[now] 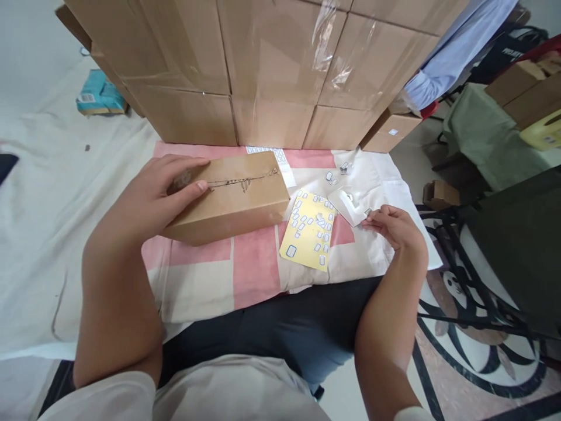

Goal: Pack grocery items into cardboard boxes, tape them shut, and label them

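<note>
A closed brown cardboard box (245,196) lies on the pink and white cloth in front of me, a torn strip along its top. My left hand (162,193) grips its left end, thumb on the top and fingers along the far edge. Over to the right, my right hand (390,225) is closed in a pinch, a small blue-edged sticker (367,211) at its fingertips. Those fingers are beside a curled white paper piece (348,206). Between the hands lies a yellow sheet (307,240) covered with several blue-edged stickers.
Large taped cartons (272,70) form a wall behind the box. A printed white sheet (284,166) is partly under the box. Loose sticker bits (332,178) lie on the cloth (256,269). A teal package (100,92) sits far left; a dark chair (517,245) stands right.
</note>
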The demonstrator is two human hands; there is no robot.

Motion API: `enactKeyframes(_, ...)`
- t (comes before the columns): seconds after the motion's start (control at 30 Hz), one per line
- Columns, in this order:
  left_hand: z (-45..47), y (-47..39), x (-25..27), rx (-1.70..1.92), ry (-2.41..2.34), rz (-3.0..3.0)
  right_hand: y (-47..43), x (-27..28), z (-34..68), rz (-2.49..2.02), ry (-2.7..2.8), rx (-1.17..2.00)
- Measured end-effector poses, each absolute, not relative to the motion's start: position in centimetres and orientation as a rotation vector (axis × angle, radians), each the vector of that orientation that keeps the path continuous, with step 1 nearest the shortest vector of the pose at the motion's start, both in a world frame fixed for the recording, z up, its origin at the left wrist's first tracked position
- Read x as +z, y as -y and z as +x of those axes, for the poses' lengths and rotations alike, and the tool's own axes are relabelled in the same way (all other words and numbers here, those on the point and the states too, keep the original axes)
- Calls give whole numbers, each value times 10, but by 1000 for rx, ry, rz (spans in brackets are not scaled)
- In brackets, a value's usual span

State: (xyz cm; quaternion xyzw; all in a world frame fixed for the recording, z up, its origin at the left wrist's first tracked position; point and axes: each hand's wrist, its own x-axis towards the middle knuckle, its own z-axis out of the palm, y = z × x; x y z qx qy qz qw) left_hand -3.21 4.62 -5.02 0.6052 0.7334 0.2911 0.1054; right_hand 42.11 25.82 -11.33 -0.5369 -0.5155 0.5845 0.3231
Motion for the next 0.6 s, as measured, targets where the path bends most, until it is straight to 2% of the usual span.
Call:
enactKeyframes(0.2, -25, -45, -48, 943, -2157, 1731, -264, -122, 428, -1500, 1407, 1593)
enactKeyframes(0.33, -27, -46, -51, 1002, -2114, 1776, -261, -127, 427, -1610, 1513, 1517)
enactKeyframes(0.47, -31, -48, -57, 983, -2114, 1789, -247, -105, 426, -1482, 1674, 1387)
enactKeyframes(0.6, -33, -60, -50, 809, -2162, 1931, -234, -73, 419, -1313, 1707, 1140)
